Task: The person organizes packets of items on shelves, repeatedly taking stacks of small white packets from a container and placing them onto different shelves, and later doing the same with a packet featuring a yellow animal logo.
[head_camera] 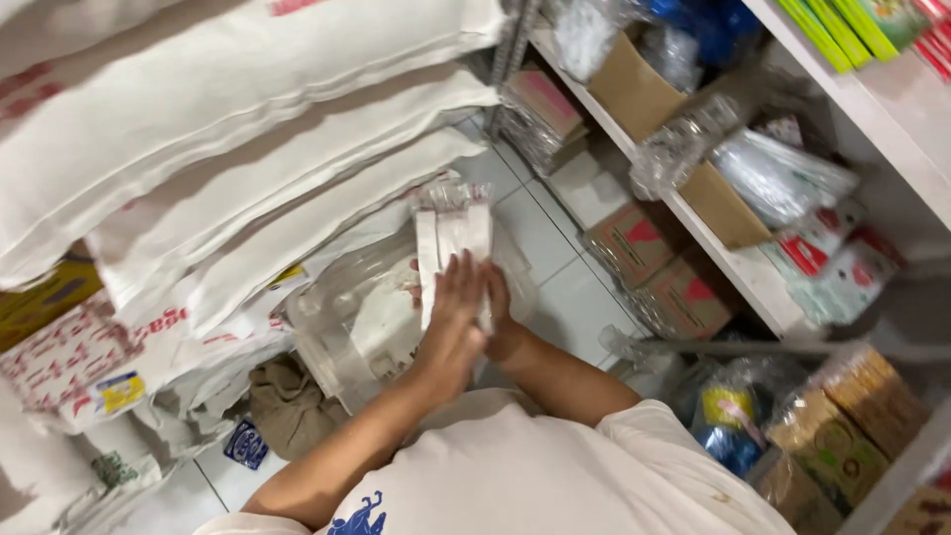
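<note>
White sacks (228, 109) lie stacked in a high pile on the left and fill most of that side, with more printed sacks and a yellow box (45, 297) low beside them. Under the pile, on the tiled floor (555, 248), there is a brown cloth (287, 401) and a clear plastic bag (357, 307) that bulges in front of the person. On the right runs a white shelf (753, 272) with open cartons (634, 89), clear wrapped packs and, below it, closed red-marked boxes (659, 267) on the floor, so the free floor between pile and shelf is only a narrow strip. The person holds a white packet (456, 233), flat and wrapped in clear film, upright over the clear bag, close to the lowest sacks. The left hand (456, 307) lies flat with fingers together against the front of the packet and covers its lower part. The right hand (498, 312) is behind it, mostly hidden, and presses from the other side, so the packet stands pinched between the two palms, its top end free above the fingertips. Whether the packet touches the clear bag cannot be told.
</note>
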